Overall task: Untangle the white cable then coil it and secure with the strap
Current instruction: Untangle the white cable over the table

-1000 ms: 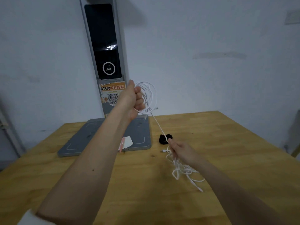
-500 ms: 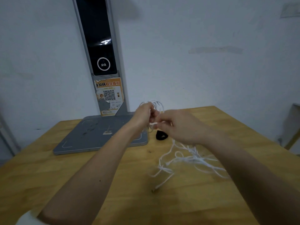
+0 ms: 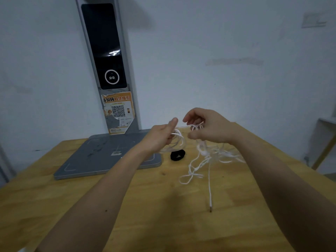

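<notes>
A: Left side? The grey flat-based stand (image 3: 101, 157) sits on the wooden worktop (image 3: 163, 206); the left hand (image 3: 160, 137) has its fingers curled round loops of the thin white cable (image 3: 200, 160).

B: Centre, the black fabric strap (image 3: 177, 155) lies on the worktop. The right hand (image 3: 209, 130) pinches the cable; loose tangles trail below it.

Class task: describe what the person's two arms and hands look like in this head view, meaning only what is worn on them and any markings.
Both forearms are bare from wrist to elbow. The left hand and right hand wear no gloves; no rings, watch or bands are visible. A small dark spot marks the left forearm. At the bottom left corner a sliver of white sleeve shows. No sleeve is visible on the right arm.
</notes>
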